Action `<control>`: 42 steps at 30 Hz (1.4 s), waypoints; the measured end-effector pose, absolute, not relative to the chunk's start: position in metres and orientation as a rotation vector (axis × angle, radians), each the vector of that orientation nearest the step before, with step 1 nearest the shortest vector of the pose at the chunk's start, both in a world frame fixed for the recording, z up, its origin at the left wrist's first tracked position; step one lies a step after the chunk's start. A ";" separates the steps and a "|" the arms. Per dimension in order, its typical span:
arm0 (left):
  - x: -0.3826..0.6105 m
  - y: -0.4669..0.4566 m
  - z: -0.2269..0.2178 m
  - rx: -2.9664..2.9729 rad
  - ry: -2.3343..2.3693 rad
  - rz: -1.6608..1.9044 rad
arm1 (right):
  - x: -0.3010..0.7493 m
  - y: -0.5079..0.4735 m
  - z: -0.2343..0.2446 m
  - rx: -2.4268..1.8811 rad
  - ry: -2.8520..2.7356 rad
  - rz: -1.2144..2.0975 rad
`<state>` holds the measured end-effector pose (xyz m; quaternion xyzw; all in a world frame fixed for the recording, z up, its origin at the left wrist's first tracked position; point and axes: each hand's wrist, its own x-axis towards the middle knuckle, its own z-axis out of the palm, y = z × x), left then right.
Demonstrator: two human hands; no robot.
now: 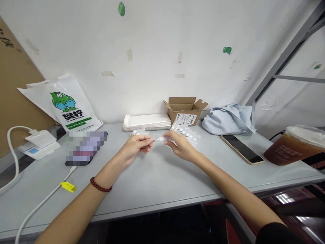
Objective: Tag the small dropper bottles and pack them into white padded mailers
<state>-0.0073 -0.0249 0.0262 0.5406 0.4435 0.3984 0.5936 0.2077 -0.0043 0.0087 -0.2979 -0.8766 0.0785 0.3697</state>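
Left hand [135,146]: thumb and fingertips pressed together beside a thin loop [156,134]; too small to tell whether they pinch the loop itself.
Right hand [181,144]: thumb and fingers pinching a mostly hidden clear piece, its white tip [161,139] pointing toward the left hand.
Clear piece: between the two hands, over the grey table [162,179], in front of the white packets [147,122].
Loose pieces [183,130]: behind the right hand, near the cardboard box [186,110].
Handling: probably best gripped close to the white tip, with light fingertips on the loop; hard pulling could kink it.
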 end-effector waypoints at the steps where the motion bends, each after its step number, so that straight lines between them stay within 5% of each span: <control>1: -0.008 -0.025 0.026 1.257 1.028 0.923 | 0.208 -0.005 0.009 -0.764 -2.247 0.203; 42: 0.005 -0.032 0.026 1.403 1.165 1.004 | 0.205 -0.009 0.001 -0.735 -2.341 -0.014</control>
